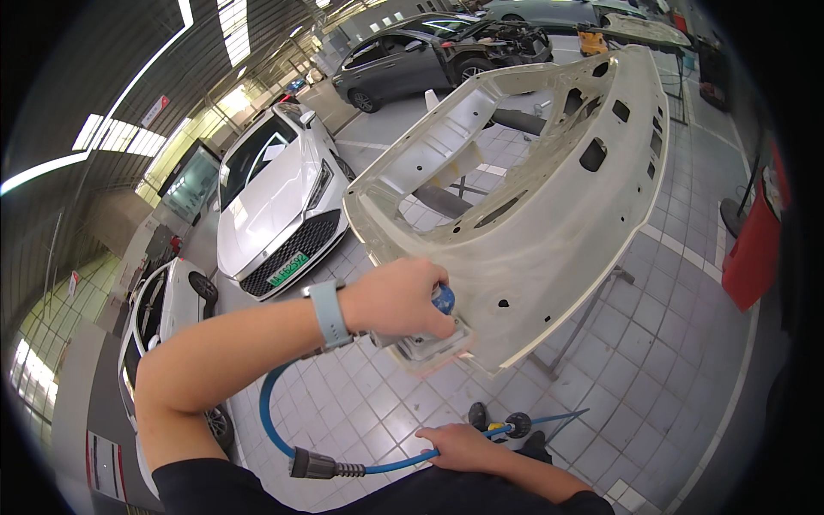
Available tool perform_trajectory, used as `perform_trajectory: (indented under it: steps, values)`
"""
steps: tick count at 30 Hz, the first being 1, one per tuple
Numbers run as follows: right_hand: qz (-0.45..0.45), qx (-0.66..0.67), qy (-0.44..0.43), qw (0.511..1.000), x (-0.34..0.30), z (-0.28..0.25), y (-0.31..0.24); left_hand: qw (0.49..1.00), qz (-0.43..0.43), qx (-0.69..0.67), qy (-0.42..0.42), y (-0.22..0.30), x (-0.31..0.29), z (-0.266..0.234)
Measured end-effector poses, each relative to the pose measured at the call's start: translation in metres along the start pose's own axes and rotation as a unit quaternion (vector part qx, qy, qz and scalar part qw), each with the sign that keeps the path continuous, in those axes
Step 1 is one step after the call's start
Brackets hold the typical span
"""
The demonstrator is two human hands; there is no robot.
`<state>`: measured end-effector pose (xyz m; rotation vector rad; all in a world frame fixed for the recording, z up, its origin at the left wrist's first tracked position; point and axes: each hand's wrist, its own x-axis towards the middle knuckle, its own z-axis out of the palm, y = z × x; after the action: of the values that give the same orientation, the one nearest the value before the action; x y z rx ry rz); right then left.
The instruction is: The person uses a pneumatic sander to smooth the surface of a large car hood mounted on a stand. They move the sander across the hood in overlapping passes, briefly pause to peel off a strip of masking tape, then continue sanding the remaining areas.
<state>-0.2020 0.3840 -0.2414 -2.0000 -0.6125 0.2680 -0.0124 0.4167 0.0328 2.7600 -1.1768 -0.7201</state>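
Observation:
My left hand point(396, 296), with a pale blue watch band at the wrist, is closed over the top of a sander point(436, 345) that has a blue cap and a flat rectangular pad. The sander lies at the near edge of a large pale car body panel point(549, 249), which has several openings. How firmly the pad touches is hard to see. Below, in front of my body, my right hand point(468, 448) is wrapped round a blue hose point(393, 466). A dark connector point(313, 464) sits on the hose, which loops up toward the sander.
A stand leg point(549, 369) shows under the panel. Beyond it are a white car point(266, 197) at left, another white car point(163, 309) and a dark car with its front stripped point(403, 64). A red object point(748, 257) stands at right. Tiles point(601, 403) cover the floor.

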Motion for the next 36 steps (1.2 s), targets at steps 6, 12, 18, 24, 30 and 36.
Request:
perform_trajectory:
  steps: [6,12,18,24,30,36]
  values:
    - [0.028,-0.058,-0.071,0.995,-0.017,0.0,0.02,0.973,0.054,-0.019,0.223,0.002,-0.058,0.059]
    - [0.089,-0.098,-0.059,0.989,-0.035,-0.011,0.035,0.951,-0.036,-0.156,0.265,-0.03,-0.064,0.074]
    - [0.093,-0.096,-0.069,0.989,-0.046,-0.007,0.049,0.928,0.026,-0.003,0.371,0.021,-0.081,0.111]
    - [0.053,-0.096,-0.052,0.993,-0.04,0.007,0.066,0.921,0.02,-0.031,0.387,0.038,-0.085,0.12]
    - [0.1,-0.117,-0.12,0.981,-0.035,0.002,0.068,0.901,-0.009,-0.103,0.42,-0.014,-0.077,0.125]
    - [0.138,-0.126,-0.125,0.974,-0.036,-0.005,0.066,0.882,-0.022,-0.268,0.388,-0.086,-0.06,0.143]
